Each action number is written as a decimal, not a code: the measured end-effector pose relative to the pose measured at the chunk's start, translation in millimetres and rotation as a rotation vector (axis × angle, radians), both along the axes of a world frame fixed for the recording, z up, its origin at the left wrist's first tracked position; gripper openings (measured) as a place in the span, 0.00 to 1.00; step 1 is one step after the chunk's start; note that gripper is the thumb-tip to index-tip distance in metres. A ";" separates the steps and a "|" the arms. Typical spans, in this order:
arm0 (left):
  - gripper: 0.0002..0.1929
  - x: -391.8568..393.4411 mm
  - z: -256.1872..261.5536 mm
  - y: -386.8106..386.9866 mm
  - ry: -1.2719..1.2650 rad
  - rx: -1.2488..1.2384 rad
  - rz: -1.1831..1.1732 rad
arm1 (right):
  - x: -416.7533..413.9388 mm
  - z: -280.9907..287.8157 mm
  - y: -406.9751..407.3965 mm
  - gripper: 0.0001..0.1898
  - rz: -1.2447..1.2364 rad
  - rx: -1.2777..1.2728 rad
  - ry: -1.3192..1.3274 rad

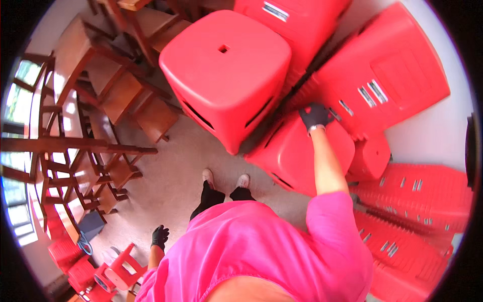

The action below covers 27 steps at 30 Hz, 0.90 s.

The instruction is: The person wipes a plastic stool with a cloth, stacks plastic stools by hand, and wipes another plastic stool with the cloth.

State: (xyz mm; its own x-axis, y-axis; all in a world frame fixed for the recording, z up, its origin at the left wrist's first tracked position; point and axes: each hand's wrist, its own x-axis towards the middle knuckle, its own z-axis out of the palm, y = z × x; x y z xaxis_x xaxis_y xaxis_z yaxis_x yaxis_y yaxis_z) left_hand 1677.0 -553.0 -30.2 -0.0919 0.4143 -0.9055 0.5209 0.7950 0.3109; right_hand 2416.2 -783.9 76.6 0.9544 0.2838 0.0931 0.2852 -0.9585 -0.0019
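My right hand [316,115], in a black glove, reaches out to the far edge of a red plastic stool [298,151] on top of a low stack. Its fingers are bent against the red plastic; whether they grip it is hard to see. Left of it stands a taller stack topped by another red stool [226,56], with a small hole in its seat. Low at my left side hangs my left hand [160,236], also gloved in black, with fingers loosely bent and nothing in them.
Tall stacks of red stools [392,71] lean along the white wall [415,139], with more stacks [415,192] at right. Wooden desks and chairs [124,94] crowd the left. Small red stools [122,270] and a blue cord [85,243] lie at lower left.
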 end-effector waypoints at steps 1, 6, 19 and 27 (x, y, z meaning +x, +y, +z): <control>0.19 -0.1 -5.6 1.0 -0.033 0.002 -0.005 | 3.0 -0.3 1.6 0.23 -0.006 -0.004 0.044; 0.22 54.9 13.4 3.4 -0.069 0.168 -0.095 | 19.0 -8.3 -20.0 0.31 0.160 0.037 0.021; 0.19 10.2 7.0 -27.2 -0.164 0.221 0.143 | -123.5 14.3 -1.4 0.14 0.497 0.892 0.482; 0.21 -91.9 13.7 -35.1 -0.123 0.225 0.206 | -274.2 -16.8 120.2 0.12 0.891 0.643 0.690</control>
State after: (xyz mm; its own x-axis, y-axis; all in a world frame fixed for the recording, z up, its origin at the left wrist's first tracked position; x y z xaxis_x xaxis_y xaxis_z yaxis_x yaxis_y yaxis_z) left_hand 1585.1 -588.1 -16.5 -0.0902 0.5896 -0.8026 0.3035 0.7838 0.5417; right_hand 2142.0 -663.7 59.8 0.3663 0.9303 0.0165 0.5760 -0.2128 -0.7893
